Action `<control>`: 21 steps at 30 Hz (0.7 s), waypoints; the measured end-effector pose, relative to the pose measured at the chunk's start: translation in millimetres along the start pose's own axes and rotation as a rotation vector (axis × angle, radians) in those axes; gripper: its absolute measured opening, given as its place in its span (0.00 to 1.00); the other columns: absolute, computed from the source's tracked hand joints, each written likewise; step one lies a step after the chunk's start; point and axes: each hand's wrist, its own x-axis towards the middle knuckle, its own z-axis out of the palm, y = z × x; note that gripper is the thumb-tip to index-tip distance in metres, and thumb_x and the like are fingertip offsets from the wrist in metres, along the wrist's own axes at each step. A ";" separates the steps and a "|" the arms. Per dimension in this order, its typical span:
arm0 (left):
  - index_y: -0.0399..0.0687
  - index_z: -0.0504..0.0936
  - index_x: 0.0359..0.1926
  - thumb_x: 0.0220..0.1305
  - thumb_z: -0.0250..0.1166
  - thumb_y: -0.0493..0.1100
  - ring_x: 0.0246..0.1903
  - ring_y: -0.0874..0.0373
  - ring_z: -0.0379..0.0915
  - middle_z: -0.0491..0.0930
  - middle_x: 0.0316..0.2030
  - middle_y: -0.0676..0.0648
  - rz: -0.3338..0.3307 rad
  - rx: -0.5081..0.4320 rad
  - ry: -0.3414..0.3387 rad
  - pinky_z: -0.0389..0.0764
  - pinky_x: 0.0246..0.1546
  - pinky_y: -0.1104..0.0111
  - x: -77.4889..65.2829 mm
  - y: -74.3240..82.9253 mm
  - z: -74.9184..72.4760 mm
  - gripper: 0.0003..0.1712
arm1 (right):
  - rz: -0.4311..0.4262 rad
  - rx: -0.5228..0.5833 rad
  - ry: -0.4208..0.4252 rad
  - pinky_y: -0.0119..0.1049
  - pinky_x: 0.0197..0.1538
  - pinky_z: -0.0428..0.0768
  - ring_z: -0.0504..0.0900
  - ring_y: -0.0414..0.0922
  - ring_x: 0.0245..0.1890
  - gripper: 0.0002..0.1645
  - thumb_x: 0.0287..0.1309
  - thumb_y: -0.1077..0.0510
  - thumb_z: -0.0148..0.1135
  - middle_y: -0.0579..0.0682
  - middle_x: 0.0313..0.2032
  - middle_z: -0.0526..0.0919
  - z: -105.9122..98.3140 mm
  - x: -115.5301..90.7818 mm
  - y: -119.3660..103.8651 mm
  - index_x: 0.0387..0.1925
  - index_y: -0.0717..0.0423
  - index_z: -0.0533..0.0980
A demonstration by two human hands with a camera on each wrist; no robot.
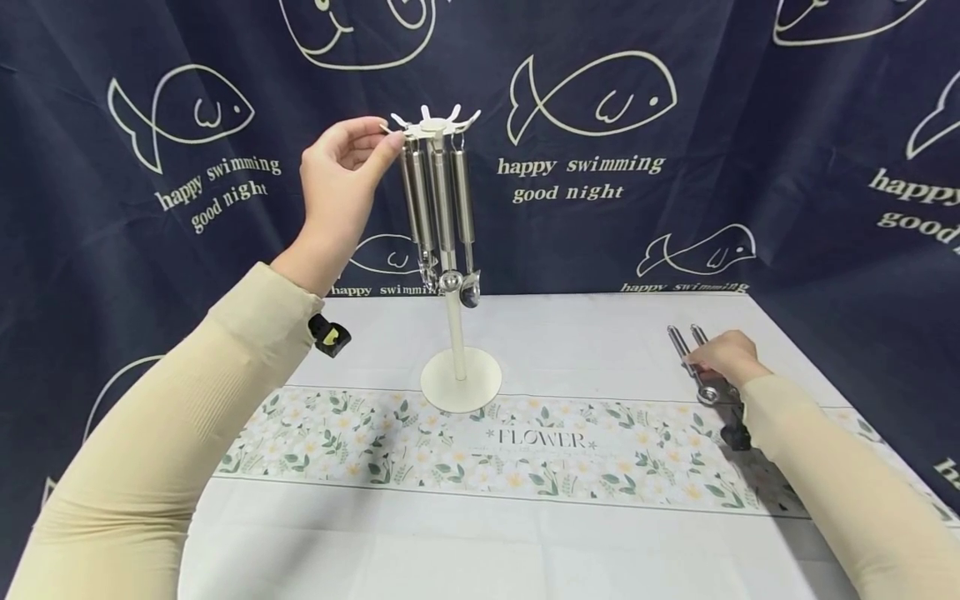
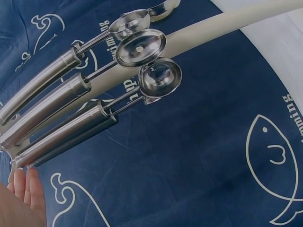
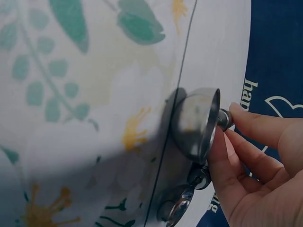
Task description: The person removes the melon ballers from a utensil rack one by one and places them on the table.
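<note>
My left hand (image 1: 337, 171) is raised at the white utensil rack (image 1: 435, 127), its thumb and forefinger pinching a hook on the near left side. Several steel-handled utensils (image 1: 442, 200) hang from the hooks, with round heads (image 2: 161, 78) downward. In the left wrist view, fingertips touch the tops of the handles; the thumb is hidden. At the right side of the table, my right hand (image 1: 726, 357) pinches the handle of a steel scoop (image 3: 196, 125) with a rounded bowl. Another steel utensil (image 3: 179, 208) lies right beside it on the table.
The rack's round white base (image 1: 480, 393) stands on a white table (image 1: 360, 542), partly over a floral runner (image 1: 525, 467) lettered FLOWER. Behind hangs a dark blue cloth (image 1: 570, 242) printed with fish.
</note>
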 end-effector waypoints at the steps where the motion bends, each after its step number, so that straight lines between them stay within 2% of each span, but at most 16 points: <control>1: 0.43 0.83 0.48 0.56 0.73 0.46 0.37 0.65 0.79 0.81 0.34 0.57 0.000 -0.001 0.000 0.77 0.45 0.76 -0.2 0.4 0.0 0.20 | -0.002 0.006 0.002 0.54 0.48 0.75 0.82 0.42 0.17 0.29 0.51 0.56 0.70 0.49 0.14 0.82 0.0 -0.1 0.6 0.45 0.78 0.73; 6: 0.42 0.83 0.48 0.56 0.73 0.46 0.37 0.65 0.79 0.81 0.33 0.57 0.001 -0.003 0.004 0.77 0.45 0.76 -1.0 1.7 -0.4 0.20 | 0.003 0.021 0.016 0.54 0.48 0.75 0.82 0.42 0.17 0.29 0.51 0.55 0.70 0.48 0.14 0.82 -0.2 -1.2 0.4 0.46 0.76 0.74; 12: 0.43 0.83 0.46 0.56 0.73 0.46 0.36 0.64 0.78 0.81 0.32 0.57 -0.004 -0.020 0.009 0.77 0.44 0.76 -0.1 2.3 -0.7 0.19 | 0.020 0.025 0.022 0.55 0.54 0.74 0.82 0.41 0.16 0.35 0.50 0.54 0.70 0.46 0.11 0.81 -3.8 -1.7 -1.3 0.50 0.79 0.71; 16: 0.43 0.83 0.47 0.56 0.73 0.46 0.36 0.65 0.78 0.81 0.32 0.57 -0.005 -0.008 0.008 0.77 0.44 0.76 -0.3 1.7 -0.6 0.19 | 0.040 0.060 0.022 0.52 0.57 0.74 0.83 0.39 0.16 0.34 0.50 0.53 0.70 0.43 0.10 0.79 -6.0 -0.3 -0.5 0.50 0.76 0.73; 21: 0.43 0.82 0.48 0.57 0.72 0.47 0.36 0.65 0.78 0.80 0.33 0.58 -0.005 0.010 0.000 0.77 0.44 0.76 -1.7 0.1 -0.2 0.20 | 0.086 0.117 -0.004 0.49 0.57 0.73 0.82 0.38 0.19 0.35 0.51 0.53 0.69 0.40 0.11 0.80 -10.4 1.2 2.5 0.55 0.73 0.71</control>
